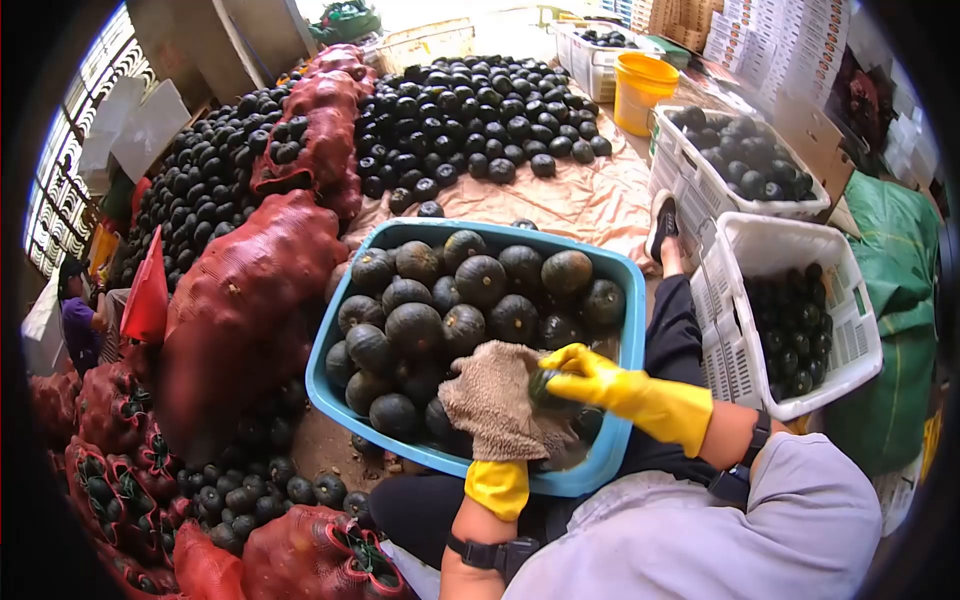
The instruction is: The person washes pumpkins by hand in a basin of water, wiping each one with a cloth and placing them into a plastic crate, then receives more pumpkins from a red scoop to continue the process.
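Observation:
My right hand (612, 388), in a yellow rubber glove, has its fingers closed on a small dark green squash (547, 390). My left hand (497, 487), gloved the same way, is mostly hidden under a rough brown cloth (498, 395), which it holds against the side of that squash. Both hands are over the near right part of a blue plastic tub (465, 470) between my legs. Dark green squashes (413, 328) are heaped in the tub, and murky water shows near its front right corner.
On the right stand white crates (785, 403) of squashes and a yellow bucket (640, 95). Red mesh sacks (250, 265) line the left, with loose squashes (230, 500) around them. A large squash pile (470, 120) covers the tarp ahead. Another person (78, 310) is at far left.

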The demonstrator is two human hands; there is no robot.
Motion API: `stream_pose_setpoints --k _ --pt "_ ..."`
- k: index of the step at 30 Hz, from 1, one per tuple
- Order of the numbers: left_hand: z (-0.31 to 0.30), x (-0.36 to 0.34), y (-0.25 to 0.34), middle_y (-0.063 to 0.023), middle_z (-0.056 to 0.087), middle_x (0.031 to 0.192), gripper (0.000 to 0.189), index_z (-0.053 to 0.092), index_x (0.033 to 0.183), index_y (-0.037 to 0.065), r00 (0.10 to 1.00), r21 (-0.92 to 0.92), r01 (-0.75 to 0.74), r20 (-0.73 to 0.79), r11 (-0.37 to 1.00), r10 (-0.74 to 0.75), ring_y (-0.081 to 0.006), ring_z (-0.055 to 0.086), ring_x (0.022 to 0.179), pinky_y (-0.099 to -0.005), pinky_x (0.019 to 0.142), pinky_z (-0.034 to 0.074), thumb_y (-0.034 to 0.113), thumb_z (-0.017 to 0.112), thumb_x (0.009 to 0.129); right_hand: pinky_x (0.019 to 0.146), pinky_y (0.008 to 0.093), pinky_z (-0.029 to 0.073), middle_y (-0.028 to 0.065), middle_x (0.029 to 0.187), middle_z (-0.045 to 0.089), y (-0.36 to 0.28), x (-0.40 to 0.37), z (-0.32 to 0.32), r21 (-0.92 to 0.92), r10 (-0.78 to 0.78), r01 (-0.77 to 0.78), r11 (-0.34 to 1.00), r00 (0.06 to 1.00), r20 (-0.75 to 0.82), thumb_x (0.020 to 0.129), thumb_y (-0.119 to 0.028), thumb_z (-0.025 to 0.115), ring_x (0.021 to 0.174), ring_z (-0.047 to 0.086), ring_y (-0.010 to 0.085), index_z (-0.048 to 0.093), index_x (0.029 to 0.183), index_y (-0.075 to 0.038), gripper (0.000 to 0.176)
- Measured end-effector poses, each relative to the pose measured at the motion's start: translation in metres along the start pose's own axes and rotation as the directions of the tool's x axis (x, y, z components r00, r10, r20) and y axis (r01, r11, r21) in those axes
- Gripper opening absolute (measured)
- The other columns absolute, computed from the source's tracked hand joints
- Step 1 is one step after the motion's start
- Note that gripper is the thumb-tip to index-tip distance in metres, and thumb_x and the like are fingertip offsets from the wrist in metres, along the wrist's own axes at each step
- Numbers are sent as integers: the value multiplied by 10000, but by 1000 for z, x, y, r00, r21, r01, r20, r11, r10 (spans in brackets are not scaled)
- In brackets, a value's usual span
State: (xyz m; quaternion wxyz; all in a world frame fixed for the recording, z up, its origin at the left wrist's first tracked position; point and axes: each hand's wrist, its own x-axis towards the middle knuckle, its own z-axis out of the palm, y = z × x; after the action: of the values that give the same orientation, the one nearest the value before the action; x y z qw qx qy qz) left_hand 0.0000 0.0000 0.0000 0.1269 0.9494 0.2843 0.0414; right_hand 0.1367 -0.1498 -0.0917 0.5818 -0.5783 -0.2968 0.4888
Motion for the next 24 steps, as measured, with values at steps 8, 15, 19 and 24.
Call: stream_pose_setpoints --k 8,15,19,24 --pt "46 -23 22 -139 699 1052 354 640 1286 80 947 -603 -147 -314 784 -64 -320 669 1011 -442 933 506 314 533 1043 1133 455 481 233 1357 681 22 42 59 -475 -452 270 838 831 -324 951 -325 799 1293 637 387 648 1391 -52 539" --pt "83 -32 15 -171 681 1243 609 591 1367 47 912 -329 -108 -409 938 -39 -361 672 1112 -451 964 541 307 809 861 1154 466 456 182 1366 659 41 61 50 -645 -570 202 737 699 -432 957 -255 812 1337 605 369 669 1356 -66 464" --pt "85 -38 9 -181 669 1304 581 589 1396 52 883 -380 -137 -466 915 -62 -374 649 1166 -464 1029 501 214 791 876 1195 451 412 186 1388 659 -36 -1 50 -408 -354 398 821 917 182 1042 -271 716 1390 571 345 643 1453 -63 466" --pt "70 -29 0 -170 661 1241 417 652 1270 71 879 -293 -236 -471 927 74 -387 627 1145 -481 1003 486 219 754 894 1033 478 540 207 1222 734 -9 23 68 -677 -673 491 548 740 -9 979 -155 731 1136 693 419 714 1272 -33 318"
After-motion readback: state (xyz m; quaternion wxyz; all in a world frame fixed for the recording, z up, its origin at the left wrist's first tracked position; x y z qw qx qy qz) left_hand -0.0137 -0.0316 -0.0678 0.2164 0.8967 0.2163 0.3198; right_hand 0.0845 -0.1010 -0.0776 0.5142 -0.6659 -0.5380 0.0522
